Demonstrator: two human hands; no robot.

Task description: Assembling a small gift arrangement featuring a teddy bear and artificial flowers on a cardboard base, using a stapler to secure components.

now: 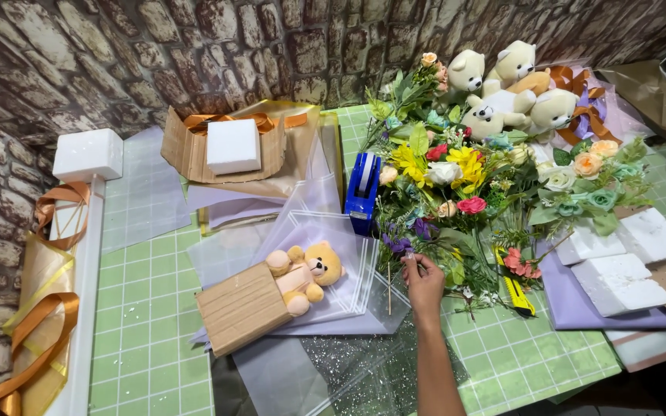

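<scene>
One hand [424, 283] was out over the green grid mat [144, 308], reaching from the near edge toward the pile of flowers [456, 181]. Which hand it was could not be told from this view; it came up the middle of the scene, so call it the right one. Its fingers [416, 262] were pinched narrow on something thin at the near edge of the flowers, too small to name. A thin wooden stick [388, 286] lay just left of that hand on clear wrapping film [325, 239]. The left hand was not clearly in view.

Left of the stick, a small tan teddy bear [306, 275] lay on the film, its legs tucked against a corrugated cardboard box [242, 308]. A blue tape dispenser [362, 192] stood at the far edge of the film, touching the flower pile's left side. A yellow utility knife [514, 289] lay just right of the hand, among the stems.

Far right, white teddy bears [502, 92] sat heaped against the brick wall [156, 54]. White foam blocks [630, 262] rested on purple paper [572, 304] at the right edge. A foam cube [233, 145] sat in a cardboard wrap at the far left.

Open room lay on the left of the mat, bare green squares running to the near edge, and another bare patch sat just right of the forearm.
</scene>
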